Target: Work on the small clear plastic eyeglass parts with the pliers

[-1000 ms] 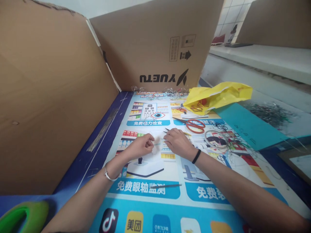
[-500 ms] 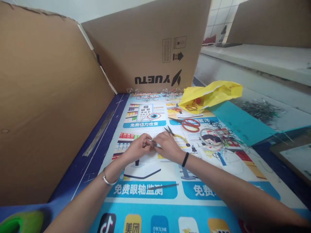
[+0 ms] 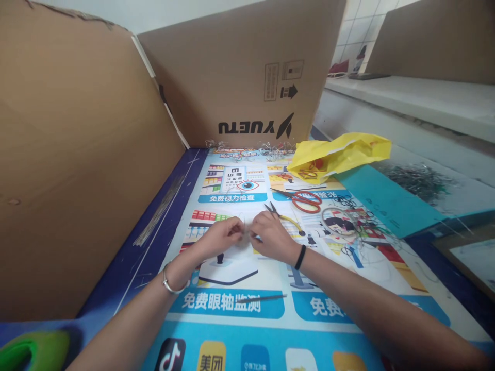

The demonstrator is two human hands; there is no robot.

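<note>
Above the printed mat (image 3: 240, 324), my left hand (image 3: 224, 237) and my right hand (image 3: 273, 238) face each other with a small gap between them. The fingers of both are pinched together. A thin, pale wire (image 3: 244, 222) shows faintly at the left fingertips; its ends are too fine to follow. Whatever sits in the right fingertips is hidden. Just beyond my right hand lie pliers (image 3: 291, 221) with yellow handles, their jaws apart. Scissors (image 3: 309, 202) with red handles rest behind those. Nearer to me, a slim dark rod (image 3: 266, 298) lies flat on the mat.
Cardboard panels (image 3: 240, 77) wall the left and back. Straight wires (image 3: 160, 211) lie in a bundle at left. To the right are a yellow bag (image 3: 348, 149), a teal folder (image 3: 390, 198), a wire pile (image 3: 419, 180) and tangled loops (image 3: 359, 226). A green roll (image 3: 50, 350) is at lower left.
My hands have drawn slightly apart; earlier their fingertips met around a thin wire. The whole view has shifted a little, and the tools rest where they were.
</note>
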